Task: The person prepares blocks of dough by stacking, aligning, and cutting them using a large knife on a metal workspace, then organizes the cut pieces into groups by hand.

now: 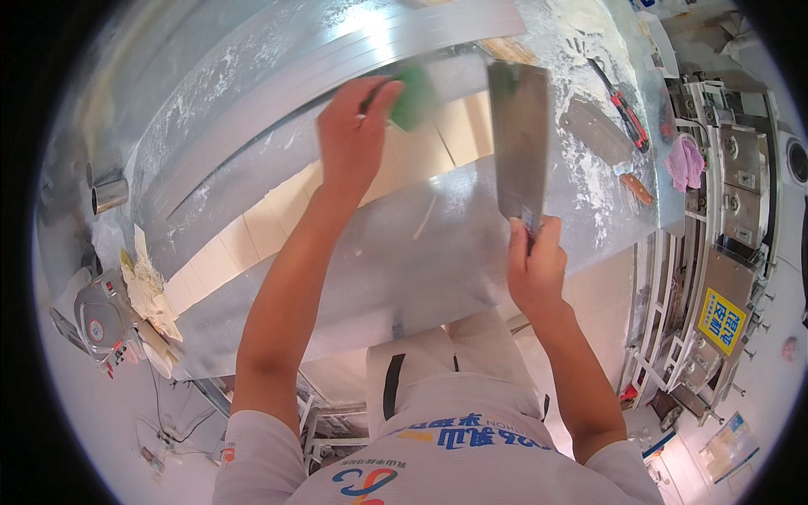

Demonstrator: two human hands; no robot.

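Observation:
My right hand (pixel 536 262) grips the handle of a broad cleaver (pixel 521 139), its wide blade pointing away from me over the right end of a pale dough strip (pixel 413 154). Pinched in my left hand (pixel 353 126) is a flat green object (pixel 416 98), possibly a scraper but blurred by motion. That hand is above the far edge of the strip. Crosswise cuts divide the long dough sheet, which curves from the lower left to the cleaver. Part of it is hidden behind my left forearm.
A long metal straightedge (pixel 315 82) lies beyond the dough on the floury metal table (pixel 404 252). To the right rest a second cleaver (pixel 596 132) and a red-and-black utility knife (pixel 622 110). Dough scraps (pixel 148 290) and a machine (pixel 101 312) are at left.

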